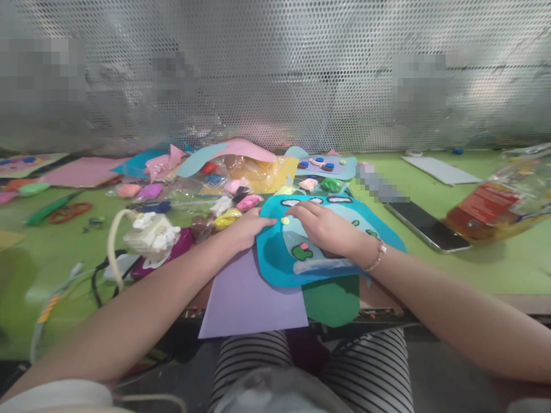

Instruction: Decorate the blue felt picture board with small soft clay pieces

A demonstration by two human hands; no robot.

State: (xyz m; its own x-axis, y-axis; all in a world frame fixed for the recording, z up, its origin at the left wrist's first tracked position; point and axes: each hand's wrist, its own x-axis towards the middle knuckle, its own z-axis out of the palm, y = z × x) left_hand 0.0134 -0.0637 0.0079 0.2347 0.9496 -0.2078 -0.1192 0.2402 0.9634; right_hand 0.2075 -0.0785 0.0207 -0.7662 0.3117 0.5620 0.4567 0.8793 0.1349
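Note:
A blue craft sheet (271,261) with rounded edges lies in front of me, decorated with white clouds outlined in black, green cactus shapes, a pink blob and a whitish strip along the bottom. My left hand (248,230) grips its left edge, thumb on top and the other fingers mostly hidden. Over the sheet's middle, my right hand (322,226) is bent with its fingers together, tips beside a small pale yellow clay piece (284,220). Whether anything sits between those fingertips is hidden. Beneath the sheet are a lilac sheet (253,298) and a green sheet (333,301).
Bagged clay lumps, including a yellow one (227,218), cluster behind my left hand. Leftward are a white charger (150,235) with cables, and orange-handled scissors (71,213). A phone (426,223) and a bottle (495,201) lie rightward. A perforated metal panel (275,74) bounds the back.

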